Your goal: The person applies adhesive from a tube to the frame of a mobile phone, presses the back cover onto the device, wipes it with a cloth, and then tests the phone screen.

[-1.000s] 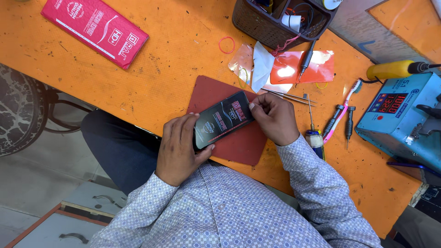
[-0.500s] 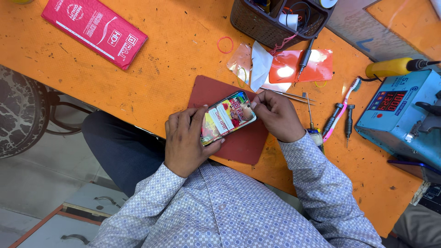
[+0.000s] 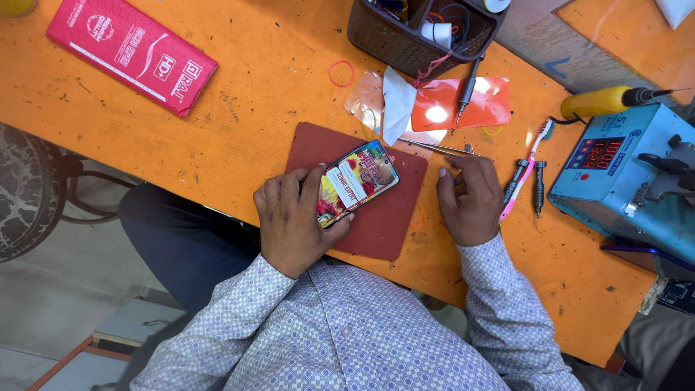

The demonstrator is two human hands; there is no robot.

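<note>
Left hand (image 3: 293, 224) grip grasping lit smartphone (image 3: 357, 182) over maroon mat (image 3: 376, 217) at desk's (image 3: 239, 137) near edge, right hand (image 3: 470, 199) grip released, resting beside tweezers (image 3: 434, 148)

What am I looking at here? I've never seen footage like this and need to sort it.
The picture comes from a camera worn on a person's head, looking down at their own two bare hands over an orange bench. The left hand holds a lit phone above a dark red mat. The right hand rests on the bench beside the mat, holding nothing, near tweezers. Around them lie a red packet, a dark basket of tools, a toothbrush, two small screwdrivers and a blue machine with a red number display.
</note>
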